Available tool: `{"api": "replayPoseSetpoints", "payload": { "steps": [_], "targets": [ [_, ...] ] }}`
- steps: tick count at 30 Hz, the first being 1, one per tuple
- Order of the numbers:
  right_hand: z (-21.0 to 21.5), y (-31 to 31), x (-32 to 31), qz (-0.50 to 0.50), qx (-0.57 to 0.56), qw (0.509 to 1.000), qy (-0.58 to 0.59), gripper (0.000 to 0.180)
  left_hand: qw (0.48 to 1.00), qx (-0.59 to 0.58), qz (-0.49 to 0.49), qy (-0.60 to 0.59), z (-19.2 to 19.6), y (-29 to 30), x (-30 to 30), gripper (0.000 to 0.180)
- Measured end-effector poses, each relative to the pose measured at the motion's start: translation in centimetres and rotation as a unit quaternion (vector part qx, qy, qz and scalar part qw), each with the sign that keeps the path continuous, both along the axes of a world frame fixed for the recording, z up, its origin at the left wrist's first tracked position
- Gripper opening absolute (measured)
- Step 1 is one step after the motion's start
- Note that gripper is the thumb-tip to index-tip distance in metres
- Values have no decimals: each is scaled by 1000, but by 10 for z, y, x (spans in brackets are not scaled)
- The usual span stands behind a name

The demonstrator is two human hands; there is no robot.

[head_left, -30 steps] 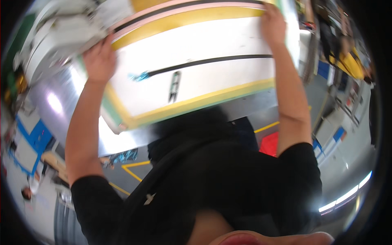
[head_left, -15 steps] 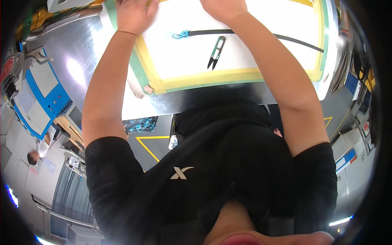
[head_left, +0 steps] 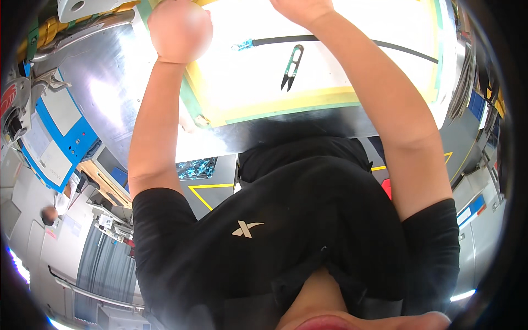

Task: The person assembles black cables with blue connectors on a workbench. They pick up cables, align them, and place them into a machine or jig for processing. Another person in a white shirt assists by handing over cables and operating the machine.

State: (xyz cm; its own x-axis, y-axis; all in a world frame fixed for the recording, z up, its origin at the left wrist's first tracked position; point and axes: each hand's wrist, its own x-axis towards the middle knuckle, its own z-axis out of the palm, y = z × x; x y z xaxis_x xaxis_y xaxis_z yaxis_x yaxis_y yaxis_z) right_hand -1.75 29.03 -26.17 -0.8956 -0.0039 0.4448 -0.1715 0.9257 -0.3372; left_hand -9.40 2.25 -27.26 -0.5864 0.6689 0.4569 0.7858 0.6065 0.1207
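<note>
My left hand (head_left: 180, 32) is over the left taped border of a white work board (head_left: 242, 80). It looks rounded and smeared, and its fingers are hidden. At the top edge my right hand (head_left: 303, 10) reaches over the board, its fingers cut off by the picture's edge. A long black strap (head_left: 283, 39) lies across the board and passes beneath my right forearm. Its left end carries a crumpled blue shiny piece (head_left: 245, 45). Below the strap lies a pair of thread snips (head_left: 289, 76), black and green, points toward me. Neither hand touches the snips.
Yellow tape (head_left: 308, 97) and green tape (head_left: 275, 115) border the board on a metal table (head_left: 104, 82). White machine parts (head_left: 91, 6) stand at the upper left. Blue patterned material (head_left: 197, 169) shows below the table edge. A person (head_left: 65, 198) is far off left.
My left hand has come down toward me from the top edge and looks more rounded. My right hand stays at the top edge. The strap and snips lie as before.
</note>
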Motion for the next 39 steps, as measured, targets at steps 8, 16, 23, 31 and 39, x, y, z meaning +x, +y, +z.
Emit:
{"api": "replayPoseSetpoints", "payload": {
  "steps": [8, 16, 23, 31, 39],
  "targets": [
    [2, -28, -14, 23, 8, 1000, 4, 36, 993, -117, 33, -5, 24, 31, 5, 70],
    [-1, -33, -19, 45, 39, 998, -19, 38, 996, -77, 24, -32, 17, 24, 2, 70],
    [3, -36, -21, 69, 39, 997, -27, 39, 998, -43, 8, -47, 9, 20, -1, 69],
    [5, -41, -32, 109, 36, 990, -80, 39, 999, -29, 5, -34, 9, 21, -1, 68],
    [-6, -42, -33, 85, 33, 995, -42, 38, 998, -29, 10, -60, 10, 19, 0, 67]
  ]
}}
